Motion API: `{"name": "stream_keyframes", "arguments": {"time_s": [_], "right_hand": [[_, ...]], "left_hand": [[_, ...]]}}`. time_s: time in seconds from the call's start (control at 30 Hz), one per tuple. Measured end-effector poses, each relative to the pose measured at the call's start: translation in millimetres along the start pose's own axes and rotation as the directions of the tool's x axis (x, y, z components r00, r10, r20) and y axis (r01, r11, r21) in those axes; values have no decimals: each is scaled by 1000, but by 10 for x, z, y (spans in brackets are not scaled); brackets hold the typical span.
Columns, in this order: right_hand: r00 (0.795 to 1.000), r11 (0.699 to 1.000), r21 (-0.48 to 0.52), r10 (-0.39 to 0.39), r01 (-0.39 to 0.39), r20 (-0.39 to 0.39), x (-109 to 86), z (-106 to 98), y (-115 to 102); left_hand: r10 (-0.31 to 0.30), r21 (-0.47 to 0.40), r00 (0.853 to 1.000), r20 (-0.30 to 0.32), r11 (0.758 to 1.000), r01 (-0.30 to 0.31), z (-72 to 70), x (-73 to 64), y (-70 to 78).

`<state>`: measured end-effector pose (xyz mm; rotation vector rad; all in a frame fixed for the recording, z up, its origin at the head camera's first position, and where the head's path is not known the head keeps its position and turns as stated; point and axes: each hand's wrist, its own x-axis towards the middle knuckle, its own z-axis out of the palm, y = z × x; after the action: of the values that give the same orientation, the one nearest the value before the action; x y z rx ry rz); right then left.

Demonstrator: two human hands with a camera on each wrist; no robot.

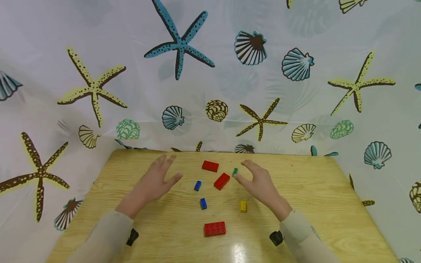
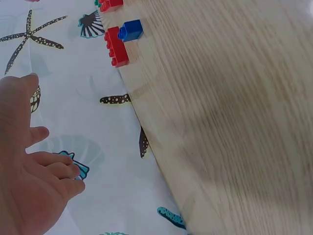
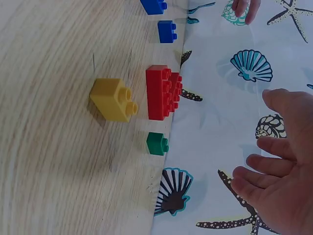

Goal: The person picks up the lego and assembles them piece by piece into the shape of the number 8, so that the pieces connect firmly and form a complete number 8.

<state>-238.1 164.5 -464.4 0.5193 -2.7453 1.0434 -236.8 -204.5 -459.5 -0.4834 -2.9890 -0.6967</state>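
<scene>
My left hand [image 1: 156,181] hovers over the left half of the table, fingers spread and holding nothing. On the other side my right hand [image 1: 262,183] is also spread, with its thumb tip near the small green brick [image 1: 235,171] in the head view. Between the hands lie two small blue bricks [image 1: 203,203], a yellow brick [image 1: 243,206] and two red bricks [image 1: 222,181]. A third red brick [image 1: 215,229] lies nearer to me. In the right wrist view, the fingers are well apart from the yellow brick [image 3: 113,99] and green brick [image 3: 156,144].
The pale wooden table [image 1: 306,204] ends at a white cloth [image 1: 204,80] printed with starfish and shells, which hangs behind it and at both sides. Dark wrist devices [image 1: 276,238] show under both sleeves.
</scene>
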Motion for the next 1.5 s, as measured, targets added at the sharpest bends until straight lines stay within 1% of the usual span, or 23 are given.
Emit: {"name": "stream_keyframes", "arguments": {"time_s": [0.1,0.2,0.3,0.43,0.6,0.7,0.8,0.9,0.97,1.27,1.4,1.5], "right_hand": [[1000,1000,11,-16,16,-3,-54,34,-36],[1000,999,42,-27,27,-6,-115,66,-72],[999,996,72,-45,45,-2,-176,100,-97],[997,994,84,-70,69,12,-253,150,-113],[997,992,104,-76,72,33,-342,227,-108],[995,989,122,-93,87,47,-389,272,-102],[990,985,124,-124,116,60,-430,319,-96],[987,984,133,-134,122,84,-471,372,-90],[986,983,141,-135,120,97,-500,411,-86],[972,977,190,-136,99,191,-615,544,-43],[964,971,215,-152,105,217,-664,573,-43],[958,965,238,-166,109,234,-695,585,-35]], "left_hand": [[12,-43,1000,-1,999,-12,48,-34,42],[46,-77,999,-17,996,-48,106,-64,88],[70,-84,997,-32,994,-72,185,-84,109],[71,-105,997,-38,992,-75,302,-104,114],[90,-144,994,-57,985,-98,446,-138,106],[99,-156,993,-70,982,-109,517,-152,114],[105,-178,992,-65,977,-116,575,-151,132],[114,-200,992,-47,972,-121,637,-148,148],[123,-216,991,-48,968,-131,678,-157,166],[102,-267,994,-31,958,-106,848,-204,214],[103,-287,994,-22,952,-105,897,-211,231],[92,-282,996,-9,955,-91,919,-205,254]]}}
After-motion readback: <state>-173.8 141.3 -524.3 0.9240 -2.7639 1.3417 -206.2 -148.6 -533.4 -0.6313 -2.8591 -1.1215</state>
